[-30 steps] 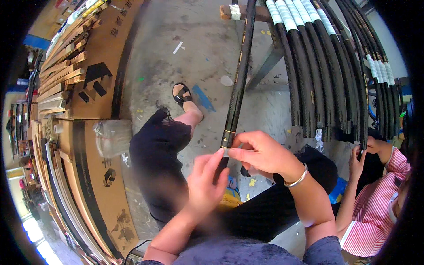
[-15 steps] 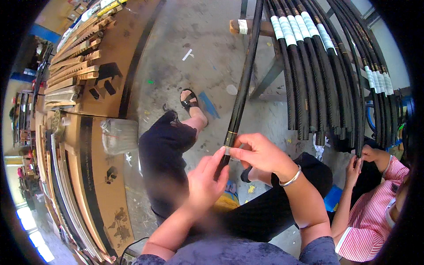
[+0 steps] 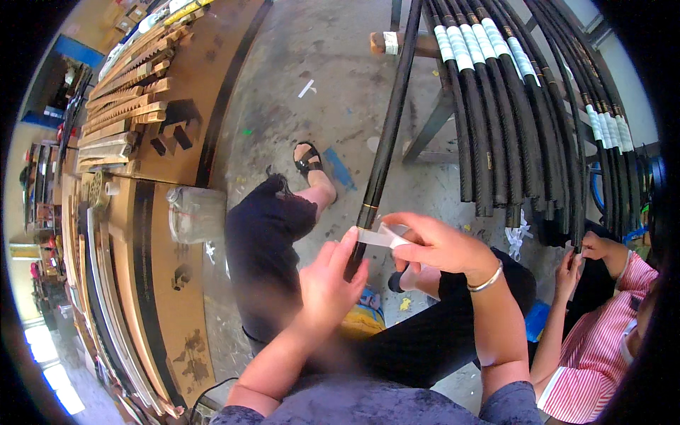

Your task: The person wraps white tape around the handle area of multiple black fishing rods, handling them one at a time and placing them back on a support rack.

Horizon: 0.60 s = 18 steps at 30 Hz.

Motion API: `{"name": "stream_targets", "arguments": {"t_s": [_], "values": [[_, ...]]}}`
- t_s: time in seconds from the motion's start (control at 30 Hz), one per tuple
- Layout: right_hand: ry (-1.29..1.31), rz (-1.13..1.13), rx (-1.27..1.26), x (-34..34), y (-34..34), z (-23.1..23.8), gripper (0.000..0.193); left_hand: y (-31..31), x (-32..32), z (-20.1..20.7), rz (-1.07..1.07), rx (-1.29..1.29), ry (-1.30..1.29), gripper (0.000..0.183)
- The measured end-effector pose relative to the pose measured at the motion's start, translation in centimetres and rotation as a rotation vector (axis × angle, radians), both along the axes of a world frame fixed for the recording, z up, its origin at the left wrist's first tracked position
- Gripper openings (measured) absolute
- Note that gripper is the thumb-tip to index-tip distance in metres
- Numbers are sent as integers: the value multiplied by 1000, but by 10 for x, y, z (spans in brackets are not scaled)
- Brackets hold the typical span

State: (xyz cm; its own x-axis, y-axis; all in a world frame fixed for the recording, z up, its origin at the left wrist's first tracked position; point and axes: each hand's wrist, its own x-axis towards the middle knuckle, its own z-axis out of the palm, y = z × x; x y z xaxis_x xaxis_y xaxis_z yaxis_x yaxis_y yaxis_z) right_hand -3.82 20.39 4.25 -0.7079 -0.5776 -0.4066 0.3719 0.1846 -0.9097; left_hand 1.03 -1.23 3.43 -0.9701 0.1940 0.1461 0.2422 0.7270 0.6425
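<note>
A long black rod (image 3: 390,134) with thin gold rings slants down to my left hand (image 3: 326,282), whose fingers are closed round its lower end. My left thumb and fingertips press beside a translucent whitish strip of tape (image 3: 375,237) that lies against the rod. From the rod the strip stretches a short way to my right hand (image 3: 443,246), which pinches its free end between thumb and fingers. A silvery bangle is on my right wrist. My fingers hide the very tip of the rod.
Several black rods (image 3: 496,142) with white bands lean on a wooden bar (image 3: 381,43) at the upper right. Cardboard boxes (image 3: 173,248) with wooden strips stand left, beside a clear plastic bag (image 3: 197,214). A co-worker in a striped shirt (image 3: 591,358) handles another rod at right.
My right hand has drawn slightly right, away from the rod, and a length of tape now stretches between them. My left hand keeps its hold on the rod.
</note>
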Motion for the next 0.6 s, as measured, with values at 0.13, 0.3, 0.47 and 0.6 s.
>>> {"name": "stream_targets", "arguments": {"t_s": [0.13, 0.3, 0.47, 0.6], "values": [[-4, -20, -62, 10, 13, -9, 28, -3, -1, -6, 5, 31, -6, 55], [-121, 11, 5, 12, 13, 18, 24, -4, 0, -6, 18, 53, -16, 54], [-46, -52, 33, 19, 6, 31, 27, -3, 0, -9, 17, 81, -15, 54], [-6, -77, 59, 20, 6, 32, 27, -3, 0, -10, 10, 77, -12, 53]]}}
